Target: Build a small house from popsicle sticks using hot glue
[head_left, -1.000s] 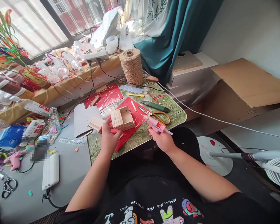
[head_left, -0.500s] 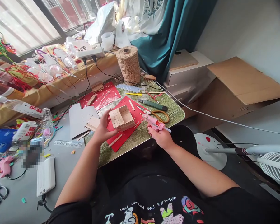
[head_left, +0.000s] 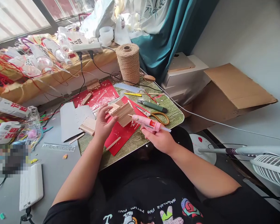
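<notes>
My left hand (head_left: 103,123) grips a small box built of wooden craft sticks (head_left: 123,112), tilted over a red sheet (head_left: 121,132) on the green-topped table (head_left: 154,130). A pink glue gun (head_left: 147,123) sits in my right hand (head_left: 160,140), its nozzle pointing left and touching the box's side. One loose wooden stick (head_left: 113,143) lies on the red sheet near the table's front edge. A flat panel of glued sticks (head_left: 88,125) rests just left of my left hand.
Orange-handled scissors (head_left: 156,116), a dark green knife (head_left: 153,106) and a yellow pencil (head_left: 132,94) lie behind the glue gun. A twine spool (head_left: 128,63) stands at the back. White card (head_left: 70,119), a clear ruler (head_left: 58,147), cardboard box (head_left: 231,90) and a fan (head_left: 268,165) surround the table.
My left hand has tipped the stick box over toward the right. The glue gun has swung left until its nozzle meets the box. The camera has shifted slightly right and down.
</notes>
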`<action>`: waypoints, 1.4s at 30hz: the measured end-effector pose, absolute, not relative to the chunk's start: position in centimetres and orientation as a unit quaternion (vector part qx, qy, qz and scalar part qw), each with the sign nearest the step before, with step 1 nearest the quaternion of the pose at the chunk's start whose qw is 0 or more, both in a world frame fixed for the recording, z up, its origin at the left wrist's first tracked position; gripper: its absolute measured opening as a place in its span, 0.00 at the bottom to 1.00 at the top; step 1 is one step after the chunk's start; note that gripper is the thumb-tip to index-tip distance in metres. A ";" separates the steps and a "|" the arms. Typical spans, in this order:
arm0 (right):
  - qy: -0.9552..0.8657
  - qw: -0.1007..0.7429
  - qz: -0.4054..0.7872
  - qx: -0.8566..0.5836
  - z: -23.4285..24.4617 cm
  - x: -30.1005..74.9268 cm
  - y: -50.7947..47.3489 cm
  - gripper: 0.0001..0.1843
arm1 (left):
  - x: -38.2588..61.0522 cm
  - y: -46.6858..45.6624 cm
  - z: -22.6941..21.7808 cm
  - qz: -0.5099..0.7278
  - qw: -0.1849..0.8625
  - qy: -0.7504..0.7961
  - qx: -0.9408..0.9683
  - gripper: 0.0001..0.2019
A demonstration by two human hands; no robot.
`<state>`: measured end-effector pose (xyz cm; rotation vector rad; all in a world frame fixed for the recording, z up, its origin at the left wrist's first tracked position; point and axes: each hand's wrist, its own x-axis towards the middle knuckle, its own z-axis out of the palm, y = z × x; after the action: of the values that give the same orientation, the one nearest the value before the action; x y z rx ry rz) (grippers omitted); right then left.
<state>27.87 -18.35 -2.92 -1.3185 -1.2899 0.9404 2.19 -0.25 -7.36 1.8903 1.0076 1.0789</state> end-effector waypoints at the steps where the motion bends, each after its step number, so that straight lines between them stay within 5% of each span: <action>1: -0.544 0.506 0.386 -0.547 -2.3 27.5 -18.1 0.12 | 2.3 -0.3 -7.5 0.424 0.365 0.392 0.730 0.28; 15: -0.562 0.475 0.356 -0.576 -1.7 23.9 -16.2 0.12 | 1.6 -2.4 -6.2 0.443 0.250 0.388 0.769 0.29; 42: -0.577 0.454 0.387 -0.558 -1.6 23.6 -16.3 0.05 | 1.5 -2.4 -6.8 0.434 0.229 0.375 0.786 0.29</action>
<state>23.62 -16.35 -1.65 -1.3768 -1.4236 0.9559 1.52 -2.37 -6.77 2.1642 1.0314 1.1946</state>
